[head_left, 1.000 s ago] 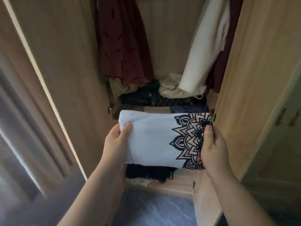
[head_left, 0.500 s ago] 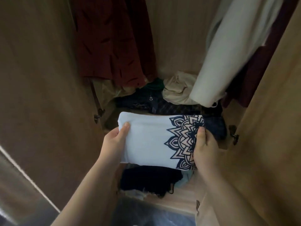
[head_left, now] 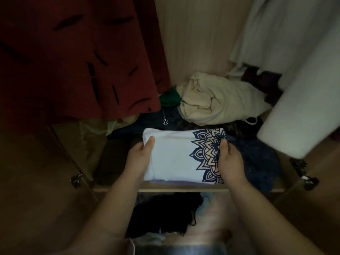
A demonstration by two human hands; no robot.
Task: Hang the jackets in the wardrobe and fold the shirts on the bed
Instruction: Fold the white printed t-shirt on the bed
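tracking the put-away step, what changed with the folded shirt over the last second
The folded white shirt moved forward into the wardrobe, from in front of the shelf to over it. Left hand and right hand keep their grip on its ends, thumbs on top. Red garment and cream bundle stayed.

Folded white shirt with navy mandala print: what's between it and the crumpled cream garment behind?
Head view: a strip of dark blue clothing with a silver ring pendant separates the folded white shirt from the crumpled cream garment.
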